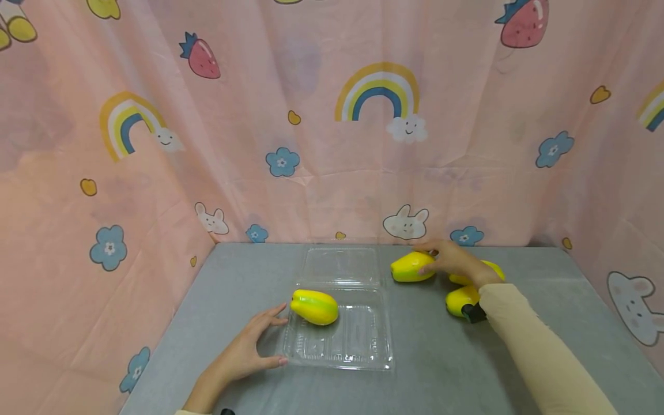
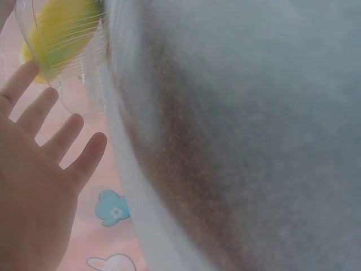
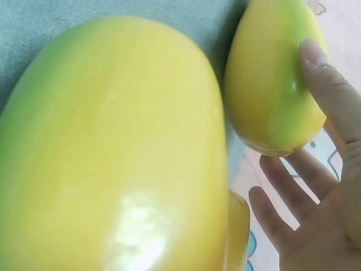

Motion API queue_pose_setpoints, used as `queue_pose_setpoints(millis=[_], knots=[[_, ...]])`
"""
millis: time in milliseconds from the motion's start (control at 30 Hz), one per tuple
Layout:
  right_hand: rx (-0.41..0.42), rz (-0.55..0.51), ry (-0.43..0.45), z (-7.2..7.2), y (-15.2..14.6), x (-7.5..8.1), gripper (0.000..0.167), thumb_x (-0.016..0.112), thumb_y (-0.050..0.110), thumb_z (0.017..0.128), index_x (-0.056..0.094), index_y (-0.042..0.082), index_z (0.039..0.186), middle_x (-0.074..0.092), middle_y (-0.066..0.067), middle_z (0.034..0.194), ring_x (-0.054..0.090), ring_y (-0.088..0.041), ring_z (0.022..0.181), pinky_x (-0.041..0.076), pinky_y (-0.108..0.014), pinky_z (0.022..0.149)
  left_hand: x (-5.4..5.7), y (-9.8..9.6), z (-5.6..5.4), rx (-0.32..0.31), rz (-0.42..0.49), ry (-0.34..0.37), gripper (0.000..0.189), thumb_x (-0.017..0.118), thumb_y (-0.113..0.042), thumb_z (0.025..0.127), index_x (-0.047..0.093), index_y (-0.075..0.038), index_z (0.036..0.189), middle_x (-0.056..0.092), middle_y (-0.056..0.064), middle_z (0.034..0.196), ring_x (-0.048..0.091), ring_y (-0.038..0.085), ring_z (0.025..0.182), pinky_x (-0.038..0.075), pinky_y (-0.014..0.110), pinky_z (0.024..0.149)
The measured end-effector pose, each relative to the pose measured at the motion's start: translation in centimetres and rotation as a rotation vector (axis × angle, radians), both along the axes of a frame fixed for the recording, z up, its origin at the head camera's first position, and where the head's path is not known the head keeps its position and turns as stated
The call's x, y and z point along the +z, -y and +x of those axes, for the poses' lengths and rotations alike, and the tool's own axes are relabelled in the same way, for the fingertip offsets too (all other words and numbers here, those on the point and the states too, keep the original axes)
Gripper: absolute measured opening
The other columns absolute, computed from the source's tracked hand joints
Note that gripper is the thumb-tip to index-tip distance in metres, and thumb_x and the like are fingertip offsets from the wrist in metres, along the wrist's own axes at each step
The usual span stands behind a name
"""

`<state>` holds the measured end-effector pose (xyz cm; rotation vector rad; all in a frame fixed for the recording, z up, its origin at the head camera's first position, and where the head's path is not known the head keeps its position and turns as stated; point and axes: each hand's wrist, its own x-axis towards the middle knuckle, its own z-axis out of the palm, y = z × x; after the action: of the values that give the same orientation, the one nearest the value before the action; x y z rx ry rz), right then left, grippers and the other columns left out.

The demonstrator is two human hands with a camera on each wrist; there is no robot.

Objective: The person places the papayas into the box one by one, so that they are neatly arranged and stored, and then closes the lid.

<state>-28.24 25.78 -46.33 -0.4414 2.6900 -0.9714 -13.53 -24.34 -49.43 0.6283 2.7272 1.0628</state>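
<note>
A clear plastic clamshell box lies open on the grey table, its lid folded back. One yellow-green papaya rests in the left part of its base. At the box's left edge my left hand has its fingers spread, fingertips and thumb near or touching the rim. To the right of the lid, my right hand grips a second papaya by its right end. In the right wrist view, the thumb presses that papaya while the other fingers reach behind it.
Two more papayas lie by my right forearm: one papaya partly behind the black wrist camera, the other papaya partly behind the wrist. A pink patterned curtain borders the table's back and sides.
</note>
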Motion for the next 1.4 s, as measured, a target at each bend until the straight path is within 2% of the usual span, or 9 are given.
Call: queue_pose_setpoints(millis=[300, 600, 900, 1133, 1400], knots=[[-0.03, -0.013, 0.023, 0.6, 0.1, 0.2, 0.07, 0.079, 0.034, 0.083, 0.052, 0.015, 0.145, 0.056, -0.014, 0.143, 0.053, -0.031, 0.119, 0.043, -0.054, 0.106, -0.1, -0.1, 0.0, 0.004, -0.006, -0.008, 0.076, 0.084, -0.054, 0.071, 0.057, -0.025, 0.136, 0.031, -0.009, 0.163, 0.029, 0.022, 0.151, 0.032, 0.06, 0.117], [-0.032, -0.004, -0.014, 1.0, -0.1, 0.4, 0.069, 0.079, 0.035, 0.083, 0.054, 0.011, 0.142, 0.059, -0.015, 0.14, 0.054, -0.031, 0.12, 0.043, -0.056, 0.107, 0.0, -0.2, -0.1, -0.01, 0.006, -0.035, 0.073, 0.084, -0.051, 0.072, 0.057, -0.025, 0.135, 0.033, -0.004, 0.162, 0.033, 0.028, 0.149, 0.034, 0.063, 0.114], [-0.046, 0.019, -0.055, 1.4, 0.1, 0.9, 0.069, 0.079, 0.04, 0.082, 0.056, 0.015, 0.141, 0.062, -0.011, 0.138, 0.056, -0.031, 0.122, 0.043, -0.056, 0.106, 0.0, -0.2, 0.0, -0.006, 0.001, -0.017, 0.075, 0.085, -0.049, 0.072, 0.057, -0.023, 0.136, 0.031, -0.008, 0.163, 0.032, 0.022, 0.149, 0.034, 0.061, 0.115], [-0.041, 0.05, -0.081, 1.7, 0.1, 1.5, 0.073, 0.077, 0.049, 0.081, 0.055, 0.016, 0.142, 0.062, -0.011, 0.138, 0.056, -0.032, 0.124, 0.044, -0.057, 0.105, 0.1, -0.2, 0.1, -0.009, 0.01, -0.017, 0.077, 0.084, -0.051, 0.072, 0.056, -0.023, 0.137, 0.031, -0.008, 0.163, 0.031, 0.023, 0.149, 0.034, 0.061, 0.115], [-0.05, 0.058, -0.104, 2.3, 0.4, 1.7, 0.074, 0.077, 0.055, 0.078, 0.058, 0.019, 0.14, 0.066, -0.006, 0.133, 0.058, -0.029, 0.12, 0.045, -0.055, 0.103, 0.2, -0.3, 0.2, 0.004, -0.003, 0.023, 0.076, 0.083, -0.053, 0.072, 0.056, -0.024, 0.137, 0.028, -0.01, 0.164, 0.029, 0.021, 0.15, 0.033, 0.06, 0.117]])
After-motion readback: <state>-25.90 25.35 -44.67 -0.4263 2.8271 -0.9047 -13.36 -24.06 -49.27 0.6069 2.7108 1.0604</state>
